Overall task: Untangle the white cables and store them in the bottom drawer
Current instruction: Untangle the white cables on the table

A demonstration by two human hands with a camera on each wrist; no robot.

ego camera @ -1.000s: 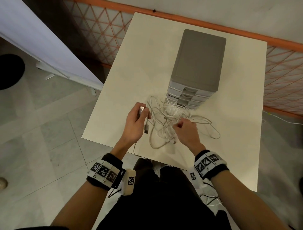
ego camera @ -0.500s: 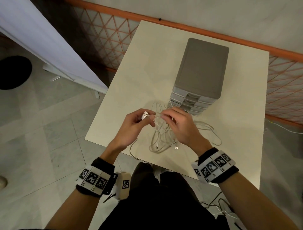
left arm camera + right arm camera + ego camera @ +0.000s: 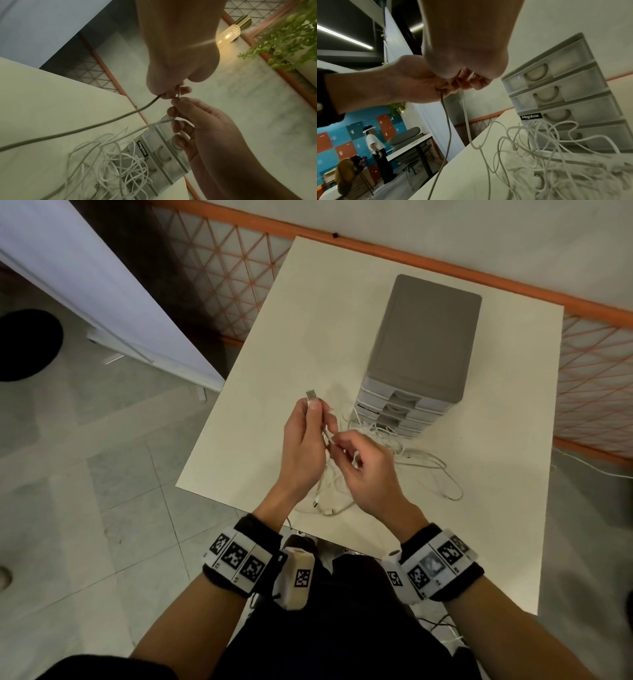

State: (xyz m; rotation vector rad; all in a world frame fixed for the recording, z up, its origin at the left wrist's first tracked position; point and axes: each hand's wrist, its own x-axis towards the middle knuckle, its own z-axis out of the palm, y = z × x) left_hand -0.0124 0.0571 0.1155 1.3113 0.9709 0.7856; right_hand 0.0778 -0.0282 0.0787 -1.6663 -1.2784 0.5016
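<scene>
A tangle of white cables (image 3: 394,440) lies on the cream table (image 3: 291,337) against the front of a grey drawer unit (image 3: 424,337). All its drawers are closed, and cable loops partly cover the bottom drawer (image 3: 599,135). My left hand (image 3: 313,409) is raised over the table and grips one cable just below its USB plug (image 3: 311,395), which points up. My right hand (image 3: 334,445) pinches the same cable a little lower, beside the left palm. From both hands strands hang down to the tangle (image 3: 556,162). A loose USB plug (image 3: 537,173) lies in the pile.
The table's near edge (image 3: 308,525) is close under my wrists, and one cable droops over it. An orange mesh fence (image 3: 222,268) runs behind the table. A white panel (image 3: 85,285) stands at the left. A person (image 3: 375,146) stands far off by other tables.
My left hand has lifted the USB plug higher. My right hand has slid back down along the cable from the plug, drawing it out of the tangle.
</scene>
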